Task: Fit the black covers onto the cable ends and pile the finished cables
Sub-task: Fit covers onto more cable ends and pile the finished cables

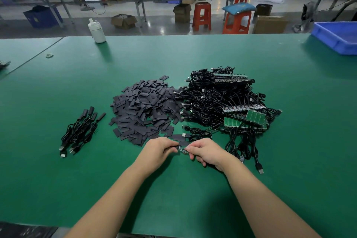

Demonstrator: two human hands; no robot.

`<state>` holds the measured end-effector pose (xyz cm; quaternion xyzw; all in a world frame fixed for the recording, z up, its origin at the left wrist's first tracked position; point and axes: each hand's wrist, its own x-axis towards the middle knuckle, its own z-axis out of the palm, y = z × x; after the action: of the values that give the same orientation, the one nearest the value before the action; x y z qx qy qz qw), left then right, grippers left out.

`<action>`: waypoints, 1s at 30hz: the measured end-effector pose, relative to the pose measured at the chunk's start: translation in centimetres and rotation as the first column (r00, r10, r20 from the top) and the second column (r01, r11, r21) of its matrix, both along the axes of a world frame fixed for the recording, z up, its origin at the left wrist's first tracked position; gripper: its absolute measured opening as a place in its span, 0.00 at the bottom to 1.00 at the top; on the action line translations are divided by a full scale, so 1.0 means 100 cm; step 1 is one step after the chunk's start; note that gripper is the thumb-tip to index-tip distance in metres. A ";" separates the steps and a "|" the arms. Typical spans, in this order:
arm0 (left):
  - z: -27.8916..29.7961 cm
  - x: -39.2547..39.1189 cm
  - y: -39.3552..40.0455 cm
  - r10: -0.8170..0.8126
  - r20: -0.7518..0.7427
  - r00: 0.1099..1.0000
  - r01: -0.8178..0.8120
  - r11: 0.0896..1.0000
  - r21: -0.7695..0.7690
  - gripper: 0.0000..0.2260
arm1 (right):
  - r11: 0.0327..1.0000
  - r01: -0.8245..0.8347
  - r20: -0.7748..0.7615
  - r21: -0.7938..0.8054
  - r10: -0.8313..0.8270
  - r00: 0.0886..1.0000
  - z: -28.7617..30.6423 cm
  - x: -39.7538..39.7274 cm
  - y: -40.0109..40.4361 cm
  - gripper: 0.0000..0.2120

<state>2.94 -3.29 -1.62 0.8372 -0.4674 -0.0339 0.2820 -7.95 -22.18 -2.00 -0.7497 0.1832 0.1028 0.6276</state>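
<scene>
Pinching one small circuit board (183, 149) between them, left hand (161, 148) and right hand (205, 150) grip just beside the cover heap's (144, 108) near edge.

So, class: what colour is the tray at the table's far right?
Blue tray, head view.

My green bench (193, 189) runs wide in front of me. Dead centre sits the heap of flat black covers (144, 109), spilling right up against the big tangle of bare cables (216, 100), whose green circuit boards (249, 119) are stacked along its near right side. Off to my left, apart from both, lies the small pile of finished cables (80, 131). Far left edge, a white bottle (97, 30) stands upright. Far right corner, a blue tray (340, 37). A small ring (49, 55) lies alone at the left.
</scene>
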 end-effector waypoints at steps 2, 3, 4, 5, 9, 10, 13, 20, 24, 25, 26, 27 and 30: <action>0.000 -0.001 0.000 -0.011 0.011 1.000 0.011 1.000 -0.004 0.10 | 1.000 -0.001 0.001 0.001 0.001 1.000 -0.001 0.000 0.000 0.09; 0.001 -0.001 0.000 -0.020 0.012 1.000 0.020 1.000 0.001 0.10 | 1.000 -0.001 0.001 -0.002 0.001 1.000 -0.001 0.000 -0.001 0.09; 0.002 -0.001 0.001 -0.032 0.011 0.999 0.032 0.999 0.009 0.11 | 1.000 -0.001 -0.001 -0.007 0.001 1.000 -0.001 -0.001 -0.001 0.10; 0.003 -0.001 0.001 -0.045 0.010 0.999 0.045 0.999 0.015 0.11 | 1.000 -0.003 -0.003 -0.016 0.003 1.000 -0.001 -0.001 -0.001 0.11; 0.007 -0.002 0.001 -0.080 0.021 0.997 0.080 0.996 0.032 0.12 | 0.999 -0.018 -0.010 -0.038 0.018 1.000 0.001 -0.001 0.000 0.14; 0.008 -0.002 0.001 -0.089 0.030 0.996 0.088 0.996 0.034 0.12 | 0.999 -0.020 -0.010 -0.038 0.019 1.000 0.001 -0.001 0.000 0.14; 0.010 -0.004 0.001 -0.101 0.050 0.994 0.099 0.994 0.040 0.12 | 0.999 -0.024 -0.011 -0.048 0.023 1.000 0.003 -0.001 0.000 0.14; 0.010 -0.005 0.000 -0.122 0.078 0.989 0.118 0.991 0.057 0.12 | 0.997 -0.046 -0.032 -0.064 0.044 0.999 0.001 0.000 0.000 0.13; 0.009 -0.008 -0.002 -0.164 0.083 0.983 0.158 0.985 0.067 0.12 | 0.993 -0.074 -0.037 -0.092 0.071 0.997 0.000 0.002 0.001 0.13; 0.009 -0.010 -0.004 -0.179 0.079 0.981 0.173 0.982 0.072 0.12 | 0.993 -0.076 -0.036 -0.093 0.073 0.997 0.000 0.001 0.001 0.12; 0.009 -0.011 -0.006 -0.193 0.077 0.978 0.187 0.979 0.081 0.12 | 0.993 -0.076 -0.033 -0.093 0.074 0.997 0.000 0.001 0.001 0.12; 0.009 -0.013 -0.008 -0.205 0.080 0.975 0.198 0.976 0.091 0.12 | 0.993 -0.077 -0.029 -0.093 0.074 0.997 0.000 0.000 0.001 0.13; 0.011 -0.011 -0.010 -0.209 0.078 0.975 0.197 0.971 0.137 0.14 | 0.994 -0.075 -0.017 -0.078 0.074 0.997 0.002 0.000 0.001 0.15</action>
<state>1.81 -4.34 -0.49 0.8021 -0.5598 -0.0539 0.2009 -7.95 -22.03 -1.83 -0.7792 0.1635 0.1244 0.5921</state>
